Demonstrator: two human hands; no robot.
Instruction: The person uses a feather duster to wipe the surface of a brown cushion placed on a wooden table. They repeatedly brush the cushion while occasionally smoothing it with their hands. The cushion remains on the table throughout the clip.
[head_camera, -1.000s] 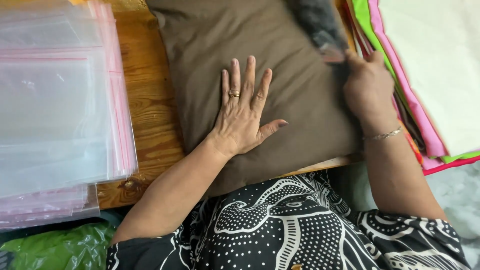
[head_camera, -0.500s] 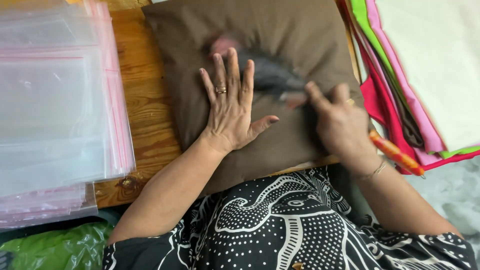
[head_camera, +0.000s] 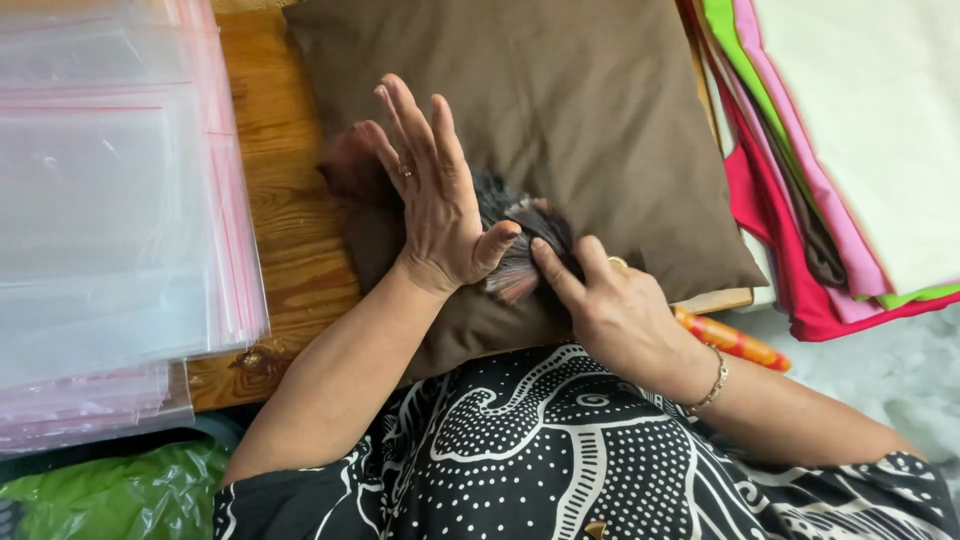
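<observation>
A brown pillow (head_camera: 580, 110) lies on a wooden table (head_camera: 290, 220) in front of me. My right hand (head_camera: 610, 310) grips a feather duster (head_camera: 520, 240) with dark and pinkish feathers and an orange handle (head_camera: 730, 340) that sticks out past my wrist. The feathers lie across the pillow's near left part. My left hand (head_camera: 430, 190), fingers spread and a ring on one finger, rests flat over the feathers and the pillow.
A stack of clear plastic zip bags with pink edges (head_camera: 110, 210) covers the table's left side. Folded fabrics in green, pink, red and cream (head_camera: 850, 150) are piled at the right. A green plastic bag (head_camera: 110, 495) sits at the lower left.
My right hand has brought the feather duster from the right fabric pile onto the pillow and swept it leftward. My left hand has stayed on the pillow, now over the feathers.
</observation>
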